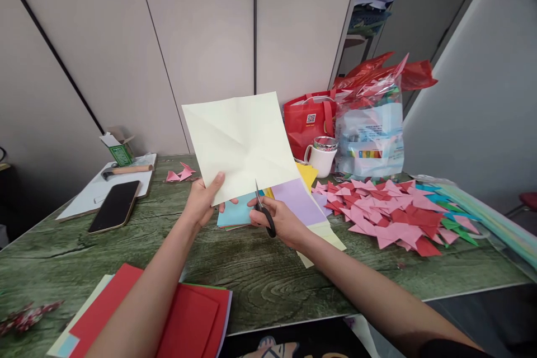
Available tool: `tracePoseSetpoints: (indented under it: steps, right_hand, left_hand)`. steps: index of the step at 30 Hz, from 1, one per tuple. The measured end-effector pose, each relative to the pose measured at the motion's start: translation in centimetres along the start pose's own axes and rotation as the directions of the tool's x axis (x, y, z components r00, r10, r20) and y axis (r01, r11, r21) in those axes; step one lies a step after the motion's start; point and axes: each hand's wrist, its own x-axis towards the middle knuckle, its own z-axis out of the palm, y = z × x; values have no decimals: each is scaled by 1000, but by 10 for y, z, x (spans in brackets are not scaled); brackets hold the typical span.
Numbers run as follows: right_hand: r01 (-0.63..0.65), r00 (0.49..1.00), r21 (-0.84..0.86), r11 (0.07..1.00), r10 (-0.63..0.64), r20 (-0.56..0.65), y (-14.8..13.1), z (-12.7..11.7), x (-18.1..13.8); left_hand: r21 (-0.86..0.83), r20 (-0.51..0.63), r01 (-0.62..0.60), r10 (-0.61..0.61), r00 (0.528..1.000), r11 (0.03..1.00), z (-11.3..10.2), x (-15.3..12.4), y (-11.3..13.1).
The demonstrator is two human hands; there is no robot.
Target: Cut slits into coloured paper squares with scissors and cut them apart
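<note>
My left hand (203, 201) pinches the lower left corner of a pale yellow creased square of paper (239, 142) and holds it up above the table. My right hand (279, 221) grips black-handled scissors (264, 212), their blades pointing up at the sheet's lower edge. Beneath both hands lies a fan of coloured paper sheets (293, 198) in blue, lilac and yellow.
A heap of pink and red folded paper triangles (392, 215) lies to the right. A white mug (321, 156), a red bag (308, 120) and a plastic bag (371, 128) stand behind. A phone (115, 206), a hammer (126, 169) and red sheets (184, 319) lie left and near.
</note>
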Motion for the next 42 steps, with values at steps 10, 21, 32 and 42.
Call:
tracePoseSetpoints:
  steps: [10,21,32,42]
  right_hand:
    - [40,999,9,999,-40,-14,0,5,-4]
    - [25,999,16,1000,-25,-25,-1,7,-5]
    - [28,999,-22,999,-29,-38,-8,9,-8]
    - [30,999,9,1000,-30,-18,-4,7,-6]
  left_hand:
    - [33,-93,-74,77,993,997,9,-4,1]
    - [53,-137,-122,129,982,991,9,-5,-1]
    - [62,-122,-133,140,983,989,7,-5,-3]
    - [53,-157,-115,122,980,992,7,-5,-4]
